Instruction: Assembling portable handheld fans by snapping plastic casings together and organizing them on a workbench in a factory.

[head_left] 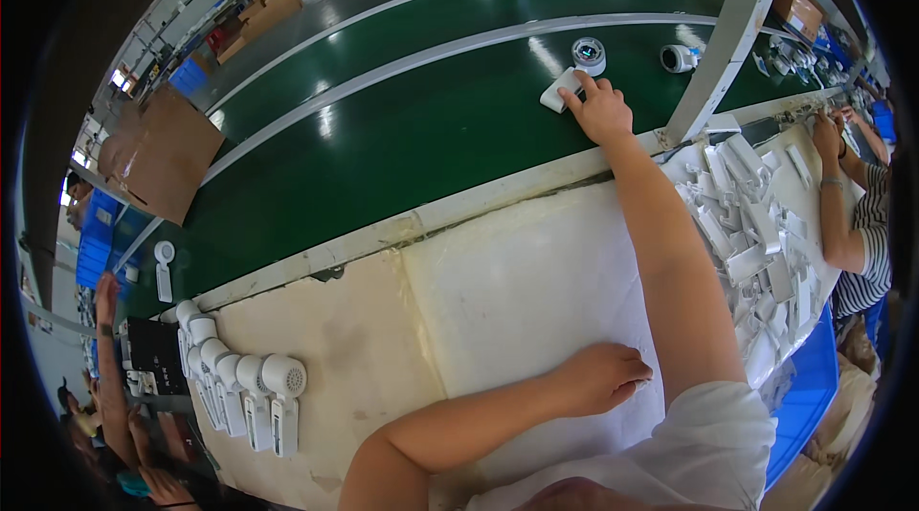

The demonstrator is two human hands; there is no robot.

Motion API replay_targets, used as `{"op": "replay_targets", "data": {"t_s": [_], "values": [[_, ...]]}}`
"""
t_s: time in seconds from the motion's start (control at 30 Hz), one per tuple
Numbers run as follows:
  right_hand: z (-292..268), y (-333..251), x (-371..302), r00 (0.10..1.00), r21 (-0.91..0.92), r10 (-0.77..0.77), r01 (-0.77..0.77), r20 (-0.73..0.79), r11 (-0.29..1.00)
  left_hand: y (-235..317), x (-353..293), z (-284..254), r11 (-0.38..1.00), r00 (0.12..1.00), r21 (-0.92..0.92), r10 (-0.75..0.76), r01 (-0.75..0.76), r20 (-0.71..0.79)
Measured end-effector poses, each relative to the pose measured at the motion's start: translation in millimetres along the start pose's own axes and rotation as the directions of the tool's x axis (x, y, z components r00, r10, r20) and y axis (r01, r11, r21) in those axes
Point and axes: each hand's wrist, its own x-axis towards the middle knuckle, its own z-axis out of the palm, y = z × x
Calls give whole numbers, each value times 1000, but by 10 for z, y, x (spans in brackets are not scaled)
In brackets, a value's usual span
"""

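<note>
My right hand (603, 112) reaches across to the green conveyor belt, its thumb and fingers closed round the handle of a white handheld fan (555, 94). The fan's round head (589, 54) points upward and shows a dark, shiny centre. Low over the pale worktable (522, 272), my left hand (605, 379) is curled closed; whatever its fingers may hold is hidden. Several similar white fans (283, 377) with perforated round heads lie in a row on the table's left part.
Another white fan (678, 58) lies on the belt (412, 128) near a grey post (718, 52); one more (165, 270) is at far left. White plastic casings (742, 214) are heaped on the right, above a blue bin (806, 396). A cardboard box (170, 152) and co-workers flank the line.
</note>
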Motion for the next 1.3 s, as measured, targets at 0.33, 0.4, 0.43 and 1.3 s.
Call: {"op": "replay_targets", "data": {"t_s": [0.33,0.4,0.43,1.3], "values": [[44,-411,230,967,40,220,-227,128,973,22,41,25,997,999,-64,-31,31,-7],[53,-446,327,927,144,335,-360,170,922,49,70,-9,997,999,-69,-42,42,9],[74,-428,377,930,142,327,-351,170,926,51,88,-23,996,998,-76,-49,51,26],[-586,-831,-1343,690,804,-454,-329,563,496,-36,-72,-279,972,421,-199,-131,-121,-897]]}}
